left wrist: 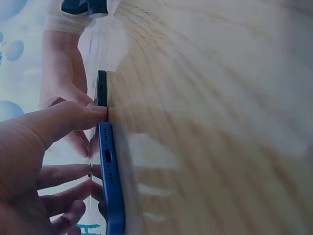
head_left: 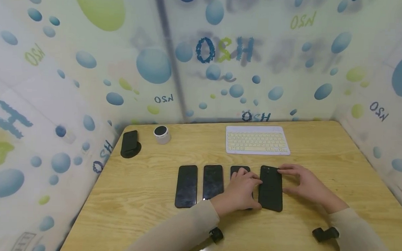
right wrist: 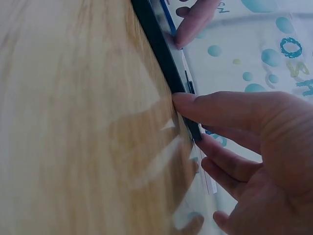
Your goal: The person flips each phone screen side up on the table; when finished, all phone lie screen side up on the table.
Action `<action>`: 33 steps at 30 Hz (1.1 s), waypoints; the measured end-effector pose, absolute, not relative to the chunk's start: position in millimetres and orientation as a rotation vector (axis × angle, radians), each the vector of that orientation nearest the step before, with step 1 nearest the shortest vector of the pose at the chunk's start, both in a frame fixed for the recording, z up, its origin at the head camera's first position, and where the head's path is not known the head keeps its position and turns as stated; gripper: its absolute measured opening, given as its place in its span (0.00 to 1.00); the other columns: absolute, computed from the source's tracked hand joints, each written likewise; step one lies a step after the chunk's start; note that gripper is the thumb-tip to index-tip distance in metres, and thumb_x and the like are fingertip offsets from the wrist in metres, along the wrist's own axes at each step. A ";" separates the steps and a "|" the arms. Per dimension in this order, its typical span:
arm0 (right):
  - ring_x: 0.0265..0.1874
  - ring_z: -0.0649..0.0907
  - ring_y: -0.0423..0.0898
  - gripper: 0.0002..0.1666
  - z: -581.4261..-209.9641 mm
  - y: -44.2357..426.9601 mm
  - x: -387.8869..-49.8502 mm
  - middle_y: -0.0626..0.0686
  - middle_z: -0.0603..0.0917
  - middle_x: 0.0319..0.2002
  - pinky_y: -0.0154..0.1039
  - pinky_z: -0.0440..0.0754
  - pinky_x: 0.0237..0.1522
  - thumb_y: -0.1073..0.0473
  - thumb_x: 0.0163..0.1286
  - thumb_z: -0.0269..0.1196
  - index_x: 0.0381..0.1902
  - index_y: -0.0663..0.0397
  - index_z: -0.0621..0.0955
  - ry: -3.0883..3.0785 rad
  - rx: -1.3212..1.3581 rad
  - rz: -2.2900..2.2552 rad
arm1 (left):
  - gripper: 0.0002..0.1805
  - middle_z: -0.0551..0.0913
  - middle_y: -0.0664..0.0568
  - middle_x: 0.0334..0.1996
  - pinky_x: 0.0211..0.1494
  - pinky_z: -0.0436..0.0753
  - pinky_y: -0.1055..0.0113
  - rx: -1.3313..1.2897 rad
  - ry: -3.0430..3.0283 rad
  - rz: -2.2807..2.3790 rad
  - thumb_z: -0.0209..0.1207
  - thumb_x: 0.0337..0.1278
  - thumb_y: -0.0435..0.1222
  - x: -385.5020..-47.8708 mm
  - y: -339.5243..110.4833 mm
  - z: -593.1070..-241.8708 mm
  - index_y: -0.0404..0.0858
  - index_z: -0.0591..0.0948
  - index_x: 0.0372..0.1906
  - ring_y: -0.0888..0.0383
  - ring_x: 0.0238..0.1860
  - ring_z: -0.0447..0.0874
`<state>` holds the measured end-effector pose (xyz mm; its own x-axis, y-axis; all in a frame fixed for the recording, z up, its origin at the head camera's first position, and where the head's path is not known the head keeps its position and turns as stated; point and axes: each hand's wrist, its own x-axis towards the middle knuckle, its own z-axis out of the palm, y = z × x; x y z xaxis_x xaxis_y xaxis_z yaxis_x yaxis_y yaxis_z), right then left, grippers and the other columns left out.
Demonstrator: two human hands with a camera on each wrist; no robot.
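Observation:
A dark phone [head_left: 270,192] lies back up at the right end of a row of phones on the wooden table, its camera bump at the top. My left hand [head_left: 238,191] reaches across the neighbouring phone [head_left: 236,169], its thumb and forefinger touching the dark phone's left edge. Along the right edge, my right hand [head_left: 306,186] touches with thumb and fingertips. The left wrist view shows the neighbour's blue frame [left wrist: 112,183] with its charging port, below the left thumb. In the right wrist view the dark edge [right wrist: 164,56] meets the right thumb.
Two more phones, one at the far left [head_left: 186,186] and one beside it [head_left: 213,181], lie screen up. Behind the row is a white keyboard [head_left: 257,140]. A small white round speaker [head_left: 162,135] and a black stand [head_left: 130,143] are at the back left. Patterned walls surround the table.

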<state>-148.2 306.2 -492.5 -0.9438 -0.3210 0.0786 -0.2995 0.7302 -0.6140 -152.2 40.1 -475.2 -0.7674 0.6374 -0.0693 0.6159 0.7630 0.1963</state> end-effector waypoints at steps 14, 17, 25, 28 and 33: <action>0.66 0.74 0.70 0.39 -484.7 304.8 -143.1 0.66 0.79 0.66 0.72 0.69 0.63 0.59 0.55 0.80 0.66 0.56 0.81 2.936 -0.375 -1.143 | 0.38 0.78 0.67 0.66 0.50 0.66 0.67 1.029 2.793 0.299 0.76 0.43 0.62 -152.9 40.5 -475.4 0.57 0.83 0.63 0.62 0.55 0.67; 0.65 0.74 0.70 0.41 -480.3 303.4 -141.6 0.67 0.79 0.65 0.72 0.70 0.61 0.61 0.54 0.81 0.66 0.56 0.81 2.943 -0.400 -1.181 | 0.38 0.78 0.67 0.66 0.50 0.66 0.67 1.027 2.780 0.329 0.76 0.43 0.63 -153.3 39.8 -474.5 0.58 0.82 0.64 0.62 0.55 0.67; 0.66 0.72 0.69 0.43 -475.6 296.8 -136.4 0.65 0.78 0.67 0.74 0.69 0.60 0.59 0.54 0.81 0.68 0.51 0.80 2.935 -0.425 -1.267 | 0.41 0.79 0.63 0.67 0.49 0.64 0.68 1.037 2.729 0.433 0.76 0.44 0.62 -156.0 38.4 -474.5 0.59 0.79 0.67 0.62 0.54 0.66; 0.67 0.72 0.68 0.42 -474.9 293.1 -136.3 0.64 0.77 0.67 0.74 0.69 0.60 0.58 0.55 0.81 0.69 0.50 0.79 2.935 -0.456 -1.294 | 0.43 0.79 0.64 0.67 0.47 0.63 0.69 1.032 2.706 0.495 0.76 0.44 0.62 -157.9 37.2 -476.2 0.58 0.78 0.68 0.63 0.53 0.66; 0.66 0.73 0.66 0.44 -473.0 285.8 -138.8 0.62 0.77 0.67 0.73 0.70 0.59 0.58 0.53 0.81 0.69 0.49 0.79 2.964 -0.525 -1.289 | 0.45 0.78 0.67 0.67 0.49 0.64 0.70 1.039 2.662 0.603 0.77 0.43 0.61 -160.9 33.9 -474.0 0.57 0.75 0.70 0.63 0.55 0.67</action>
